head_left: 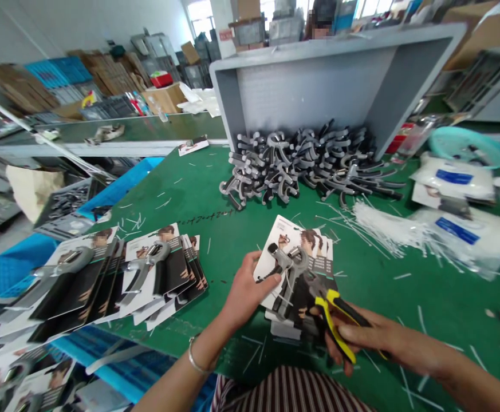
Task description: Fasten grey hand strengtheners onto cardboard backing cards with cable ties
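Note:
My left hand [250,289] pinches a printed backing card [280,225], its thumb on the front. A grey and black hand grip strengthener [300,261] lies on that card, with a thin white cable tie [288,280] at it. My right hand [367,333] is wrapped round yellow and black cutting pliers [332,325], whose jaws are at the right side of the card. More cards [327,252] are stacked beneath and behind this one. Whether the jaws touch the tie I cannot tell.
A tipped grey crate [314,86] spills loose grip strengtheners [275,166] onto the green table [215,246]. Carded ones lie at left [146,269]. White cable ties [382,229], plastic bags [456,234] and a turquoise bowl [468,143] are at right. A person [321,20] is behind the crate.

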Action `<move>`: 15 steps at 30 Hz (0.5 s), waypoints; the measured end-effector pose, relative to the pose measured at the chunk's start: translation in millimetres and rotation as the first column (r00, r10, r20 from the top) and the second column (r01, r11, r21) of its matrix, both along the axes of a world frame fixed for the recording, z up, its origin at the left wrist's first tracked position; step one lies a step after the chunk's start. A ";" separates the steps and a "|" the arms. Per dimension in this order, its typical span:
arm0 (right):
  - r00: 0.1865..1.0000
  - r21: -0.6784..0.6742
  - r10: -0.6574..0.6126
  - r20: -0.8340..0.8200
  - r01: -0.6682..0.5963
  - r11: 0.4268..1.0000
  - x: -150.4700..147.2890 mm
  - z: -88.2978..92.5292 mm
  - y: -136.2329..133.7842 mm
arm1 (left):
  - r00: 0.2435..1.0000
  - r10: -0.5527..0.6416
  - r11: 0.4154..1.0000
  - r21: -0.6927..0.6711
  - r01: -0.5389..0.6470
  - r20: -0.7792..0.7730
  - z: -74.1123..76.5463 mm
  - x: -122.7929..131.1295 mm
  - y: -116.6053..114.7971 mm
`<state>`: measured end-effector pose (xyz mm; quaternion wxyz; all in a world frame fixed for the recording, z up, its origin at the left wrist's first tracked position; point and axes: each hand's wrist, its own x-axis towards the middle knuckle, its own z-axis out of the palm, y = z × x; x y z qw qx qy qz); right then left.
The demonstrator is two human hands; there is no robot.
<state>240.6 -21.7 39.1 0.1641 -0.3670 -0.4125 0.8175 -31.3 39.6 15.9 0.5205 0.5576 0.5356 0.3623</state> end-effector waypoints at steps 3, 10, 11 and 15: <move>0.989 -0.034 0.148 0.029 -0.147 0.989 1.1 8.3 16.3 | 1.000 0.000 0.999 0.037 0.000 -0.010 2.6 1.9 -1.0; 0.968 -0.146 0.247 0.035 -0.240 0.960 7.1 27.4 40.1 | 0.997 -0.040 0.992 0.115 0.048 -0.071 11.3 4.5 -2.2; 0.969 -0.156 0.244 0.030 -0.237 0.959 6.8 29.6 42.1 | 0.995 -0.050 0.991 0.122 0.060 -0.085 11.4 4.6 -1.8; 0.977 -0.171 0.205 0.055 -0.194 0.966 5.8 29.2 44.3 | 0.991 -0.067 0.986 0.145 0.084 -0.118 9.8 4.4 -0.7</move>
